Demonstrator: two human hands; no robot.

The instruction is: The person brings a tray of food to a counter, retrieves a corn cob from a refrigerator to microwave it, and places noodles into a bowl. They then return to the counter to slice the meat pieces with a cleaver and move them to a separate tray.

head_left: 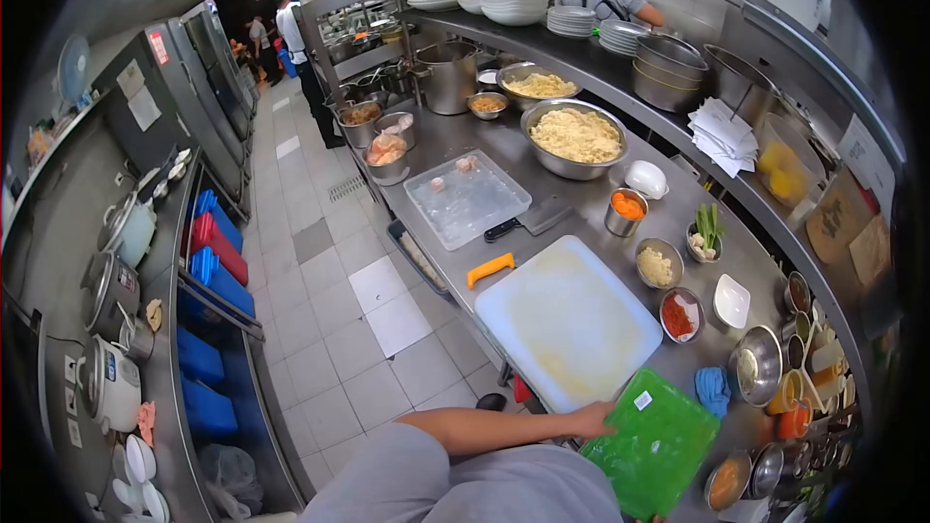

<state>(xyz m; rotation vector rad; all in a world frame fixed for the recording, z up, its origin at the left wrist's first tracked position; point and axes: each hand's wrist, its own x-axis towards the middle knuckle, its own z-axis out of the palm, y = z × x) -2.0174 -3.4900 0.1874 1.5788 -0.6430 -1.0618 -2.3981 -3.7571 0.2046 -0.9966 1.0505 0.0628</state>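
My left hand (593,420) grips the left edge of a green board (659,446), which is tilted at the counter's near edge and overlaps the corner of a white cutting board (567,320). Of my right hand (659,520), only fingertips show at the green board's bottom edge; the rest is outside the view. A yellow-handled knife (491,269) lies by the white board's far left corner, its blade hidden. Beyond it are a cleaver (544,216) and a clear tray (465,199) with small pale pieces on it. A blue cloth (712,390) touches the green board's right side.
Bowls of minced garlic (656,263) and red chili (680,315) stand right of the white board. Large bowls of noodles (575,136) are farther back. A shelf (620,63) with plates runs above. Other people stand beyond the shelf and down the aisle.
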